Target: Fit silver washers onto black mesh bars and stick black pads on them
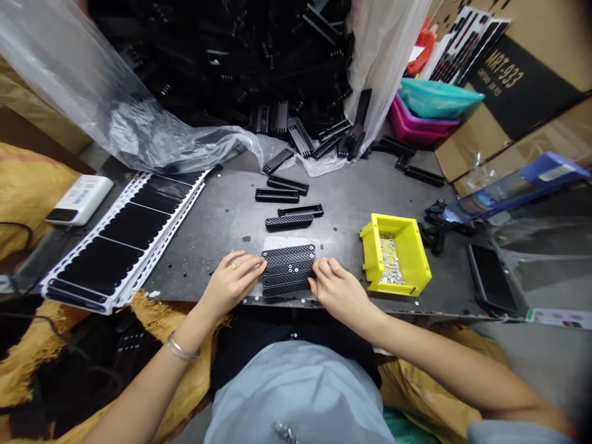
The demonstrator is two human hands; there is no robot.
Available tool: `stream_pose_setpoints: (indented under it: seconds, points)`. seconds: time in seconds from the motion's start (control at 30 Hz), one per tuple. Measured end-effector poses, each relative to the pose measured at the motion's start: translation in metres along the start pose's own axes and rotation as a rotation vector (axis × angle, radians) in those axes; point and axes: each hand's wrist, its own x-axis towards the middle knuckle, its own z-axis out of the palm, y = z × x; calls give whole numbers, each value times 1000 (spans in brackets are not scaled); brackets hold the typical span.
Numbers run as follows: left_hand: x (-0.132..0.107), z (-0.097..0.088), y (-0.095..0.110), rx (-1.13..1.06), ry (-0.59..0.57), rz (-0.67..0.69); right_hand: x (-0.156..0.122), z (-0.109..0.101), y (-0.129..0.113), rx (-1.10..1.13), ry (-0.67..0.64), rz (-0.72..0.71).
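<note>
Directly between the hands (235,279) (338,288) lie black perforated strips (287,288).

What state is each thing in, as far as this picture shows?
Row of black strips: side by side, mesh side up
Left grip: curled at the row's left end
Right grip: curled at the row's right end
Yellow bin: open, partly filled with small shiny pieces
Plastic bag: open, strips piled inside
Phone: lying flat, screen dark
Baskets: stacked, teal above pink
</note>
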Motion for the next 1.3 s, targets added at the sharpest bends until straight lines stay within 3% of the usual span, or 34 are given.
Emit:
stream_pose_setpoints:
  seconds: [0.2,0.27,0.43,0.67,0.9,1.03,1.3]
  points:
    - [2,3,3,-41,49,-27,4,-1,52,-67,-13,-336]
    - [6,0,4,-32,49,-18,7,0,61,-44,13,-386]
    - [25,-5,13,-66,-40,-70,13,3,53,147,4,-203]
    - [52,12,24,-136,-104,16,27,16,24,355,112,15]
    - [18,-8,16,-10,-31,0,11,24,23,427,168,145]
    - [5,-11,21,47,25,-51,-1,26,28,430,191,200]
    - [-3,-10,29,81,24,-29,-19,14,21,349,221,97]
